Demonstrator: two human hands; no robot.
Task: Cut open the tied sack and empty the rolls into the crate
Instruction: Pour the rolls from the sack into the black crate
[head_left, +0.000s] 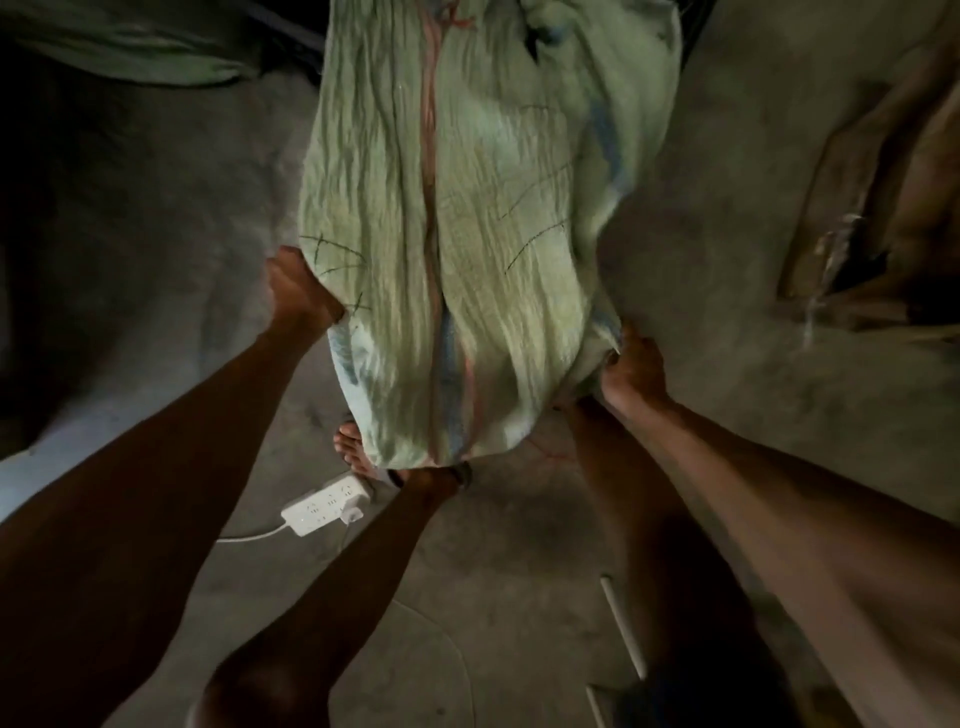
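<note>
The left hand (298, 291) grips the left edge of the pale green, crinkled woven sack (457, 234), its fingers closed into the cloth. The sack stretches away from the person over the grey concrete floor (701, 260), its near end lifted above a bare foot (353, 452), probably to tip the contents toward the far, open end. No rolls or crate show. A white plastic power strip (327, 506) lies just below. The right hand (631, 374) bunches the sack's right corner, fingers clamped tight.
</note>
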